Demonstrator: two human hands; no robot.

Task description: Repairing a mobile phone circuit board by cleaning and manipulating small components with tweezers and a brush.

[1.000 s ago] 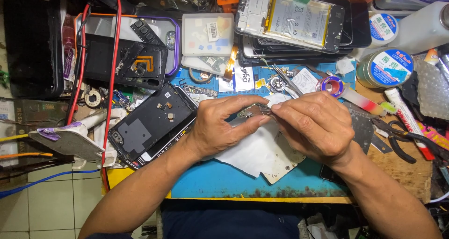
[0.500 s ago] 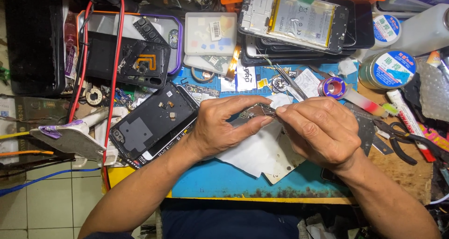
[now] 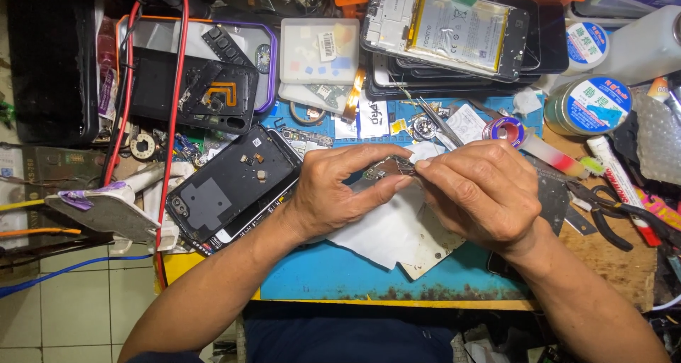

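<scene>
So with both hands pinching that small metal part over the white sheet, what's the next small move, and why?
Probably keep the left hand steady as the clamp and let the right hand work the small metal part with its fingertips. Both hands meet on it just above the white sheet, so anything that slips should land there, not among the clutter.

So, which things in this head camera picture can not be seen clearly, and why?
- Small metal part, head view: mostly covered by the left hand and right hand; its kind is unclear.
- White sheet: partly hidden under both hands.
- Pliers: jaw end lost in clutter near the right edge.
- Opened phone with battery: cut off by the top edge.
- Tiny parts on the blue mat: too small to tell.
</scene>
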